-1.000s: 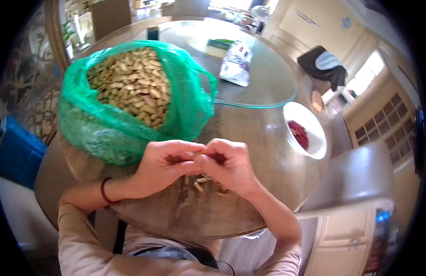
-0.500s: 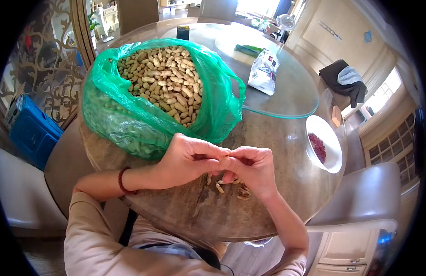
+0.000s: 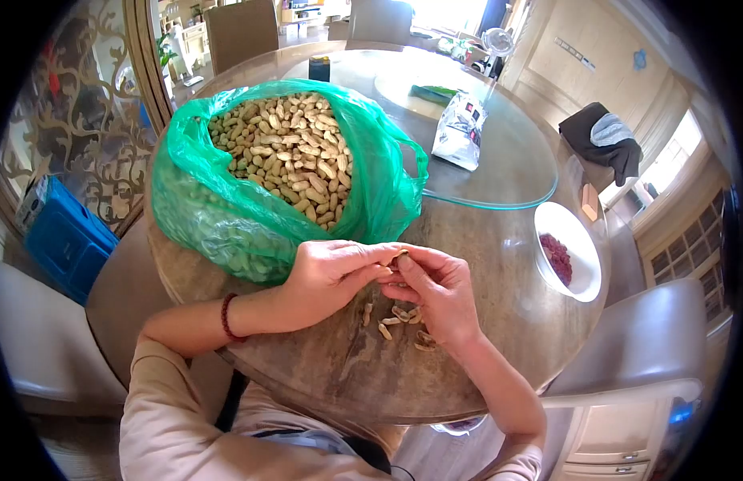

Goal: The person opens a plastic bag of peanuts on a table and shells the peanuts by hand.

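My left hand (image 3: 327, 276) and my right hand (image 3: 437, 293) meet fingertip to fingertip above the near part of the table. A small piece of peanut (image 3: 402, 254), shell side partly showing, is pinched at the right thumb and fingers. The left fingers press together against the same spot; what lies under them is mostly hidden. Below the hands, several broken peanut shells (image 3: 385, 330) are scattered on the wood. A large green plastic bag (image 3: 227, 228), gaping at the top, stands just beyond my left hand, full of unshelled peanuts (image 3: 295, 152).
To the right, a white bowl (image 3: 584, 268) holds reddish shelled peanuts (image 3: 556, 258). A silver-white pouch (image 3: 460, 132) lies on the round glass top (image 3: 516, 176), with a dark jar (image 3: 319, 69) at the back. Chairs surround the table, one (image 3: 628, 345) at the right.
The fingertips have shifted, and a bit of shell now shows at the right thumb. More shell pieces are visible below the hands. The view has moved slightly.
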A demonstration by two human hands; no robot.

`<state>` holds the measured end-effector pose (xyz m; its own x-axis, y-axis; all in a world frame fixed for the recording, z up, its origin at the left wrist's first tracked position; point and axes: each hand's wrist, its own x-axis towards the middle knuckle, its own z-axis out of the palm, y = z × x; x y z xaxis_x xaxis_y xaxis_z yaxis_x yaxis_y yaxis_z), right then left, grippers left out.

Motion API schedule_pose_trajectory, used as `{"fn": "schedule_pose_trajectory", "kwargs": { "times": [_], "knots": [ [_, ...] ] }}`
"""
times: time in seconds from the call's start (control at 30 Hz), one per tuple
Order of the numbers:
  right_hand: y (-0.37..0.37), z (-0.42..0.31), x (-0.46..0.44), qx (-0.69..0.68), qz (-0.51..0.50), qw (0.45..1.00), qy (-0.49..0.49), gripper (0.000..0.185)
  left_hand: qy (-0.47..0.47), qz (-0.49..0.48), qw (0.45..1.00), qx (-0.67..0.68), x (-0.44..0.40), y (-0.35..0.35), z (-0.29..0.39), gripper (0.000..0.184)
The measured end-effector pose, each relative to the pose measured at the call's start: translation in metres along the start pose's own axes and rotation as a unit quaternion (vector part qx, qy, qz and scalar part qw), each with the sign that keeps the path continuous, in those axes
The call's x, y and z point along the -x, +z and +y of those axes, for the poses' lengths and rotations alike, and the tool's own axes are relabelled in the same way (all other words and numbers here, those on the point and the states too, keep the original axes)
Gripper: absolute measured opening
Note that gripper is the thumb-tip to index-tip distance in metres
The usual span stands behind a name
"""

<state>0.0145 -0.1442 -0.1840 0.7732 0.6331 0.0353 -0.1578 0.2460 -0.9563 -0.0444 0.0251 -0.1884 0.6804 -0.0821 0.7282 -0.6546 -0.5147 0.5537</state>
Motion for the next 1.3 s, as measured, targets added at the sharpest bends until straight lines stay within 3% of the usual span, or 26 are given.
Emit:
{"fn": "schedule_pose_trajectory", "kwargs": {
  "times": [0.03, 0.1, 0.23, 0.3, 0.87, 0.93, 0.97, 1.03, 1.07, 1.1, 1.13, 1.17, 1.23, 1.3],
  "knots": [
    [-0.001, 0.003, 0.0, -0.04, -0.005, 0.999, 0.015, 0.025, 0.001, -0.002, 1.0, -0.001, -0.001, 0.0, -0.002, 0.028],
    [-0.004, 0.006, 0.0, -0.095, -0.019, 0.995, 0.032, 0.027, 0.1, -0.018, 0.993, -0.063, -0.002, -0.001, -0.007, 0.027],
    [-0.008, 0.002, 0.0, -0.216, -0.059, 0.97, 0.1, 0.029, 0.092, -0.041, 0.991, -0.093, -0.005, -0.004, -0.006, 0.027],
    [-0.006, 0.0, 0.0, -0.208, -0.061, 0.971, 0.098, 0.028, 0.056, -0.058, 0.994, -0.079, -0.008, -0.005, -0.004, 0.026],
    [-0.011, 0.004, 0.0, -0.2, -0.079, 0.974, 0.076, 0.034, 0.034, -0.063, 0.997, -0.042, -0.01, -0.005, -0.002, 0.024],
    [-0.01, 0.003, -0.001, -0.063, -0.084, 0.994, 0.037, 0.033, 0.04, -0.056, 0.996, -0.05, -0.009, -0.004, -0.002, 0.025],
    [-0.01, 0.0, -0.001, -0.063, -0.083, 0.994, 0.038, 0.033, 0.03, -0.065, 0.996, -0.062, -0.009, -0.004, -0.001, 0.027],
    [-0.008, -0.009, 0.002, 0.173, -0.104, 0.979, -0.012, 0.036, 0.021, -0.073, 0.995, -0.072, -0.008, -0.003, 0.0, 0.028],
    [-0.009, -0.013, 0.004, 0.176, -0.102, 0.979, -0.011, 0.036, 0.027, -0.083, 0.993, -0.085, -0.007, -0.003, 0.0, 0.029],
    [-0.01, -0.018, 0.006, 0.377, -0.068, 0.918, -0.102, 0.038, 0.034, -0.093, 0.99, -0.098, -0.006, -0.003, -0.001, 0.03],
    [-0.013, -0.022, 0.008, 0.558, -0.031, 0.808, -0.186, 0.04, 0.033, -0.092, 0.991, -0.094, -0.006, -0.003, -0.001, 0.03],
    [-0.018, -0.025, 0.006, 0.561, -0.032, 0.807, -0.183, 0.04, 0.037, -0.106, 0.989, -0.093, -0.006, -0.003, -0.002, 0.03],
    [-0.031, -0.033, 0.0, 0.608, 0.064, 0.752, -0.247, 0.049, 0.037, -0.119, 0.988, -0.09, -0.005, -0.002, -0.002, 0.031],
    [-0.057, -0.043, -0.004, 0.602, 0.136, 0.738, -0.273, 0.041, 0.073, -0.084, 0.991, -0.073, -0.005, 0.0, -0.003, 0.031]
  ]
}}
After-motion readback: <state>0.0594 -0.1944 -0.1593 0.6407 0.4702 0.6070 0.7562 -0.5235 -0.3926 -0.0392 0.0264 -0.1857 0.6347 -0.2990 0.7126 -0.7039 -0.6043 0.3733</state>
